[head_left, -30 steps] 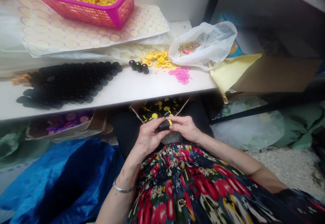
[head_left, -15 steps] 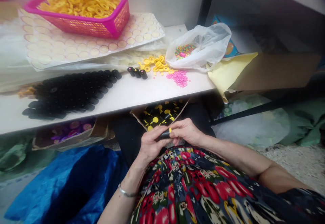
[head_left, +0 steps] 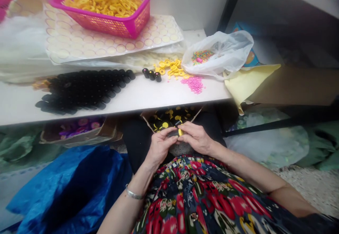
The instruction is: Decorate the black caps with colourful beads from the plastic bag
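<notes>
Close above my lap, my left hand [head_left: 162,144] grips a small black cylinder [head_left: 173,133] between thumb and fingers. My right hand [head_left: 195,137] pinches the yellow round piece [head_left: 180,132] at the cylinder's right end. Both hands meet at this one part, and the fingertips partly cover it. Just beyond them, under the table edge, an open carton [head_left: 148,120] holds many black parts with yellow round ends. On the table stand three black cylinders [head_left: 151,75] with pink dots, beside loose yellow rings [head_left: 173,68] and a heap of tiny pink pieces [head_left: 194,84].
Rows of black cylinders [head_left: 87,89] cover the table's left part. Behind them, a pink basket [head_left: 135,25] of yellow rings rests on a sticker sheet [head_left: 106,48]. A plastic bag [head_left: 227,50] holds colourful beads. Below are a box of purple items [head_left: 79,135] and a blue bag [head_left: 66,184].
The head view has shifted, so the table things appear farther right. My hands stay together on the black cylinder, and its yellow end now shows more of its round face.
</notes>
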`<action>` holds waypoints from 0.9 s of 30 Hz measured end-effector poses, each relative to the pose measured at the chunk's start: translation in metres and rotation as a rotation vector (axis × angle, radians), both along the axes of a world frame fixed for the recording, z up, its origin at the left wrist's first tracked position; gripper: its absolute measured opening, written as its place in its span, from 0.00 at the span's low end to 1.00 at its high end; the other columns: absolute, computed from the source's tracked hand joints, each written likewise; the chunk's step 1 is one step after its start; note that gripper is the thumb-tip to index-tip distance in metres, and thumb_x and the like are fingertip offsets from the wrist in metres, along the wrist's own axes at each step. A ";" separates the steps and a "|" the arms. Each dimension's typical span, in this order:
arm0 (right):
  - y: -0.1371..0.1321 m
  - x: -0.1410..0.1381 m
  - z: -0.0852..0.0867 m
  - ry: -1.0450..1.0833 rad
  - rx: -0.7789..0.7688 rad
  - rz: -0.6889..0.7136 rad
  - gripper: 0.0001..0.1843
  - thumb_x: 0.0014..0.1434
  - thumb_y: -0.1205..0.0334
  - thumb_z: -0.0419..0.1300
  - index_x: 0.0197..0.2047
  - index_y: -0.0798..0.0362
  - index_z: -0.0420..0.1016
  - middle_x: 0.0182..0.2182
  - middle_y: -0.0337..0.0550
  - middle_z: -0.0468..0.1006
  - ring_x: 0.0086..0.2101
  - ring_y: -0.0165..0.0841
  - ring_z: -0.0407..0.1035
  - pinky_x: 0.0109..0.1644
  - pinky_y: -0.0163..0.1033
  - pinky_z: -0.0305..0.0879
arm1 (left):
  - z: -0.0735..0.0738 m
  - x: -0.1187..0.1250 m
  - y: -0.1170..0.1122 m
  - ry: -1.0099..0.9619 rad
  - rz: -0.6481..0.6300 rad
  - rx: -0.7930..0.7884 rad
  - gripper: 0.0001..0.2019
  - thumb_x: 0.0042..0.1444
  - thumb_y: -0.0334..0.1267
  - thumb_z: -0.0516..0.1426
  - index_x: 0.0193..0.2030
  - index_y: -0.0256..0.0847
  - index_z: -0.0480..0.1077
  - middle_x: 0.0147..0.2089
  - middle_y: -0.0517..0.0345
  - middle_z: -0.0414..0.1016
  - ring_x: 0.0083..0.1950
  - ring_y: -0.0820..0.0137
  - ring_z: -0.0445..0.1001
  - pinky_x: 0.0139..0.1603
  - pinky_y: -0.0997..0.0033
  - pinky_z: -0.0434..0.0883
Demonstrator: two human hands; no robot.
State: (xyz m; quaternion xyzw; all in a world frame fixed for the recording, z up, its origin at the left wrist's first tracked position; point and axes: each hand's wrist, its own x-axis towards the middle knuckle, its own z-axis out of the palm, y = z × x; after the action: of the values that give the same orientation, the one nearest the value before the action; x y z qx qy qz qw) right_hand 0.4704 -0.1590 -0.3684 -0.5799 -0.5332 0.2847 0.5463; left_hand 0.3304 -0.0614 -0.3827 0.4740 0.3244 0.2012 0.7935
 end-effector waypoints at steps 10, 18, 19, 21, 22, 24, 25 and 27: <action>0.012 -0.004 -0.005 0.743 -0.659 -0.029 0.32 0.48 0.33 0.60 0.21 0.59 0.68 0.13 0.41 0.68 0.13 0.28 0.63 0.16 0.31 0.62 | -0.011 0.000 0.005 -0.060 0.008 0.450 0.14 0.42 0.32 0.66 0.39 0.40 0.78 0.42 0.53 0.78 0.44 0.66 0.76 0.49 0.67 0.73; 0.007 0.004 0.014 -0.216 -0.208 0.116 0.20 0.61 0.56 0.57 0.53 0.56 0.66 0.46 0.51 0.67 0.40 0.33 0.67 0.44 0.39 0.67 | -0.010 0.000 0.008 -0.064 0.096 -0.374 0.17 0.35 0.33 0.69 0.35 0.35 0.76 0.33 0.53 0.78 0.28 0.73 0.75 0.29 0.75 0.73; 0.007 0.004 0.013 -0.265 -0.172 0.148 0.16 0.61 0.60 0.55 0.51 0.56 0.67 0.44 0.50 0.67 0.41 0.34 0.66 0.45 0.39 0.66 | -0.009 0.001 0.008 -0.050 0.090 -0.373 0.17 0.35 0.34 0.69 0.35 0.34 0.76 0.31 0.53 0.77 0.26 0.73 0.74 0.27 0.76 0.72; 0.008 0.001 0.009 -0.266 -0.185 0.130 0.09 0.62 0.63 0.51 0.41 0.57 0.71 0.36 0.46 0.69 0.38 0.33 0.66 0.43 0.39 0.66 | -0.009 0.002 0.007 -0.012 0.093 -0.301 0.17 0.35 0.35 0.69 0.35 0.33 0.76 0.26 0.55 0.75 0.23 0.76 0.71 0.25 0.79 0.70; 0.010 -0.001 0.006 -0.200 -0.247 0.090 0.09 0.63 0.63 0.51 0.37 0.57 0.70 0.32 0.44 0.69 0.34 0.31 0.66 0.39 0.37 0.67 | -0.009 0.003 0.006 0.010 0.106 -0.240 0.18 0.35 0.36 0.69 0.36 0.33 0.76 0.24 0.57 0.74 0.22 0.77 0.70 0.25 0.80 0.69; 0.012 -0.005 0.000 0.025 -0.454 0.004 0.13 0.63 0.59 0.50 0.34 0.58 0.69 0.26 0.40 0.68 0.24 0.28 0.65 0.29 0.33 0.66 | -0.009 0.006 0.002 0.053 0.147 -0.131 0.21 0.32 0.37 0.70 0.37 0.34 0.76 0.25 0.57 0.75 0.24 0.76 0.70 0.27 0.79 0.70; 0.013 -0.006 -0.002 0.140 -0.566 -0.014 0.15 0.64 0.57 0.48 0.34 0.58 0.68 0.22 0.37 0.67 0.20 0.27 0.64 0.24 0.32 0.64 | -0.009 0.008 0.001 0.076 0.161 -0.101 0.23 0.30 0.38 0.71 0.37 0.35 0.77 0.28 0.56 0.76 0.26 0.74 0.72 0.29 0.78 0.71; 0.016 -0.002 -0.001 0.176 -0.678 -0.026 0.19 0.65 0.54 0.45 0.33 0.58 0.69 0.18 0.35 0.65 0.17 0.27 0.64 0.21 0.31 0.63 | -0.007 0.014 -0.002 0.131 0.154 -0.096 0.26 0.25 0.41 0.72 0.36 0.38 0.77 0.35 0.54 0.78 0.32 0.67 0.75 0.32 0.71 0.74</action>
State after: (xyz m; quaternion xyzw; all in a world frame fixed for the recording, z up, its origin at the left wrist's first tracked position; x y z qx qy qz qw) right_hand 0.4681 -0.1432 -0.3692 -0.7082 -0.3517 0.4876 0.3701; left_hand 0.3445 -0.0637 -0.3893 0.4213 0.4201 0.2144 0.7746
